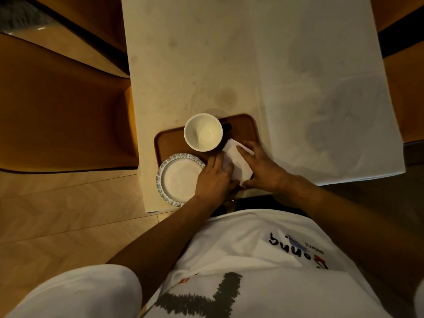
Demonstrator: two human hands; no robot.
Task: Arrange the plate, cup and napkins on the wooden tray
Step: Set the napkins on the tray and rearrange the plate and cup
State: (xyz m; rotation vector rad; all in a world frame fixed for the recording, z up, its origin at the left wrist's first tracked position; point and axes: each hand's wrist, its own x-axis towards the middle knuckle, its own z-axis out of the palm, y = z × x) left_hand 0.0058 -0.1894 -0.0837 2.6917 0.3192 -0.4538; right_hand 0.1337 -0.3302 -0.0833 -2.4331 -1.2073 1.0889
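A brown wooden tray (168, 140) lies at the table's near left corner. On its far side stands a white cup (203, 132), empty, with a dark handle pointing right. A white plate with a blue patterned rim (180, 179) sits at the tray's near left, overhanging the rim. White folded napkins (238, 162) lie on the tray's right part. My left hand (214, 179) presses on their left side, and my right hand (263, 167) lies on their right side with fingers over the top. Both hands touch the napkins.
The table (252, 53) is covered with a stained cream cloth stretching far and right. Orange-brown wooden seating (57, 111) stands to the left, over a pale wood floor (68, 214). My white shirt fills the bottom of the view.
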